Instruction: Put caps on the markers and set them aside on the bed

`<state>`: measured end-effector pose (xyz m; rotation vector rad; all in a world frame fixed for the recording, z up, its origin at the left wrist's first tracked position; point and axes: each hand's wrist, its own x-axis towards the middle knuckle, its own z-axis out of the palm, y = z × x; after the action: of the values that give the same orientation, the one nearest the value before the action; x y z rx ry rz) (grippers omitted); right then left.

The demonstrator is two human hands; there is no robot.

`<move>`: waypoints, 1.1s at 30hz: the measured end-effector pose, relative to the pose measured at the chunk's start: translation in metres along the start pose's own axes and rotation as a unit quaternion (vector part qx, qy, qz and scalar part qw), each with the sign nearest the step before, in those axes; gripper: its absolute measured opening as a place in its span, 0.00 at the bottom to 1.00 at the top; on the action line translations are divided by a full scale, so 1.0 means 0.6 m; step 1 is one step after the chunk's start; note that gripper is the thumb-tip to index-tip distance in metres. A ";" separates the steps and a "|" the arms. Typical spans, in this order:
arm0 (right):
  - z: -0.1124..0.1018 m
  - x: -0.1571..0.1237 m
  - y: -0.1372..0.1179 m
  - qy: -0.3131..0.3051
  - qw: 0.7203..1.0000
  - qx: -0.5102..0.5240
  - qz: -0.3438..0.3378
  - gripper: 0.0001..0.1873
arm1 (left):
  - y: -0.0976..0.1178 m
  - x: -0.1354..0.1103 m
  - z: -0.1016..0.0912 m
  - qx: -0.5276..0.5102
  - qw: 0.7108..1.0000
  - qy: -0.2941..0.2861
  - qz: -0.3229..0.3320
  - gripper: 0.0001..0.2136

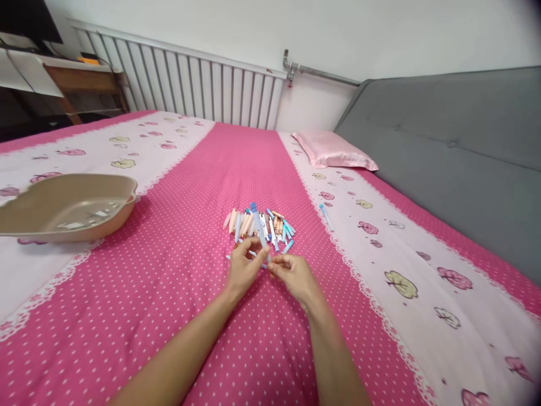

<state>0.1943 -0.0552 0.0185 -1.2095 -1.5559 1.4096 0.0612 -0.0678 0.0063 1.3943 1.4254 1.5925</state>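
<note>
Over the bed, my left hand (244, 266) is closed around a pale blue pen (259, 226) with a darker blue tip at its far end. My right hand (295, 276) pinches the near end of the same pen, its fingertips close to those of my left. Just beyond both hands lies a loose pile of pens (278, 226), in peach, brown, white, lilac and turquoise. A few pens are partly hidden behind my fingers. Apart from the pile, one light blue pen (326, 217) rests to the right.
A beige plastic basin (122, 208) stands at the left on the pink dotted bedspread (249, 152). A pink pillow (333, 149) lies against the grey headboard (448, 124) at the right. At the back are a white radiator (190, 79) and a wooden desk (82, 79).
</note>
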 end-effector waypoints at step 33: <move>-0.286 0.162 0.069 0.411 0.799 -0.376 0.225 0.12 | -0.014 -0.030 0.013 0.225 0.915 -0.323 0.091 0.10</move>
<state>0.3307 0.0910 -0.0033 -2.3787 -1.1982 0.2643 0.0721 -0.0796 -0.0081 2.1198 1.3013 0.7640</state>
